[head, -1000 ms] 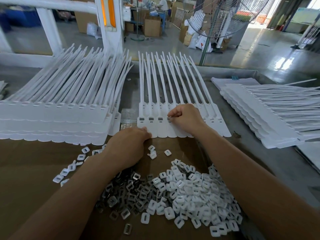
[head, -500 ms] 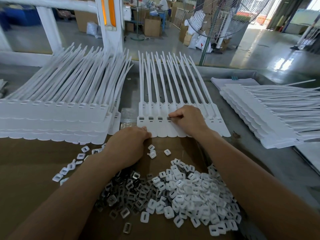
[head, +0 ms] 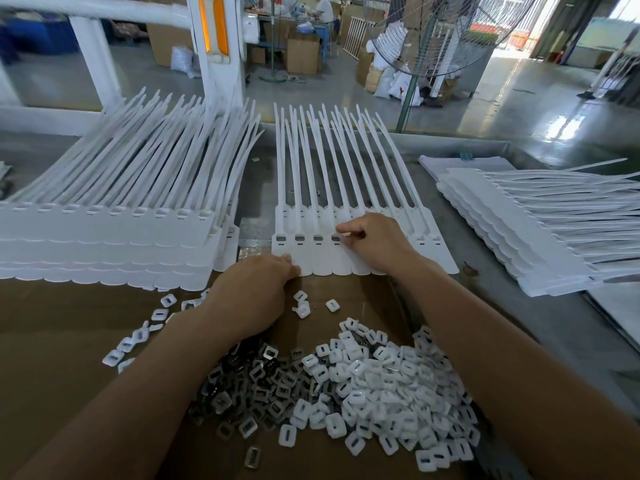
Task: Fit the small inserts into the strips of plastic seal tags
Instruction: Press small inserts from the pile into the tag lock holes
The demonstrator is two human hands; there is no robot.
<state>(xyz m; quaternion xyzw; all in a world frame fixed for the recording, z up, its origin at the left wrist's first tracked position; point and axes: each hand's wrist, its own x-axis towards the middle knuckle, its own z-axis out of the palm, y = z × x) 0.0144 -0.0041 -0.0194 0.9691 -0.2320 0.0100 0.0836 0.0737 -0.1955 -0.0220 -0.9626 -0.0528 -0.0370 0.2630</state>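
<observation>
Both my forearms reach forward from the lower corners, bare to the wrist, the left forearm (head: 138,393) slanting in toward the middle and the right forearm (head: 502,358) running up to a hand set a little farther out. My left hand (head: 249,296) lies knuckles up with its fingers tucked beneath the palm (I cannot see how they lie). My right hand (head: 374,240) is curled, back upward, with thumb and forefinger (head: 346,227) drawn together and pointing left; whether anything sits between them is hidden.
</observation>
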